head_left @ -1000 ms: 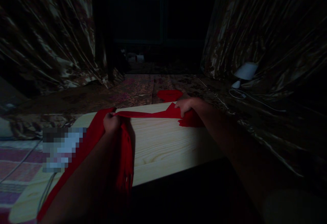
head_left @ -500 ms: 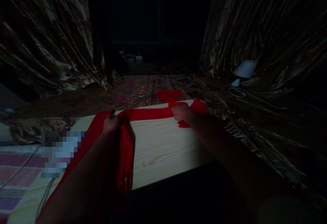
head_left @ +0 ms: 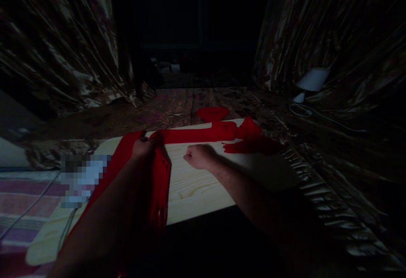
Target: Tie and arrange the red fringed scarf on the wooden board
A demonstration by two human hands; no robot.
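Observation:
A long red scarf [head_left: 190, 136] with a fringed end lies along the far edge of a pale wooden tabletop [head_left: 203, 193]. Its left part drapes down past my left forearm, and the fringe hangs near the front edge. My left hand [head_left: 143, 146] is closed on the scarf at the bend on the left. Over the bare wood, just in front of the strip, my right hand [head_left: 199, 156] is curled into a loose fist, apart from the cloth, with nothing visible in it. Bunched folds of the scarf lie at the far right of the tabletop.
A small white lamp [head_left: 312, 79] with a white cord stands at the back right. Patterned curtains [head_left: 60, 41] hang on both sides. A patterned, fringed cover [head_left: 177, 106] spreads behind the tabletop. A blurred-out item [head_left: 84, 180] lies on the left, beside striped fabric [head_left: 25, 202]. The room is dark.
My right hand has let go of the scarf at the far edge and moved left and toward me. My left hand keeps its hold. The view has shifted slightly.

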